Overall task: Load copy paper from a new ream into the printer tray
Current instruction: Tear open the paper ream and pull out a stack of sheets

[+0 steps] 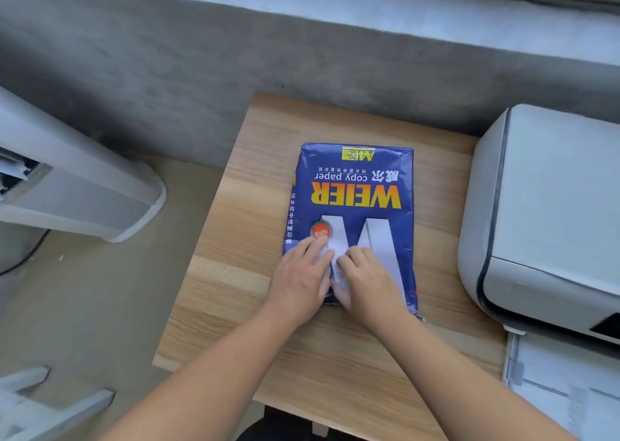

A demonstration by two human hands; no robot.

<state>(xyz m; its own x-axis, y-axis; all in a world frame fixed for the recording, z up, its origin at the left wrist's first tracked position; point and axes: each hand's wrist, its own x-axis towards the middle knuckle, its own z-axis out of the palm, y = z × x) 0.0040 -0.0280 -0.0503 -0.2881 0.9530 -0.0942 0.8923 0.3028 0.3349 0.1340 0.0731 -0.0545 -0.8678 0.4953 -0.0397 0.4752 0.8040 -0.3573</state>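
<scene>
A blue wrapped ream of copy paper (355, 189) with yellow lettering lies flat on the wooden table (235, 239), its print facing away from me. My left hand (302, 279) and my right hand (365, 279) rest side by side on the near end of the ream, fingers bent and pinching the wrapper between them. The white printer (543, 212) stands at the table's right side. Its pulled-out tray (563, 383) shows at the lower right, pale inside.
A grey concrete wall and a window ledge run along the back. A white standing appliance (77, 185) leans at the left on the floor. A pale object (40, 403) sits on the floor at the lower left.
</scene>
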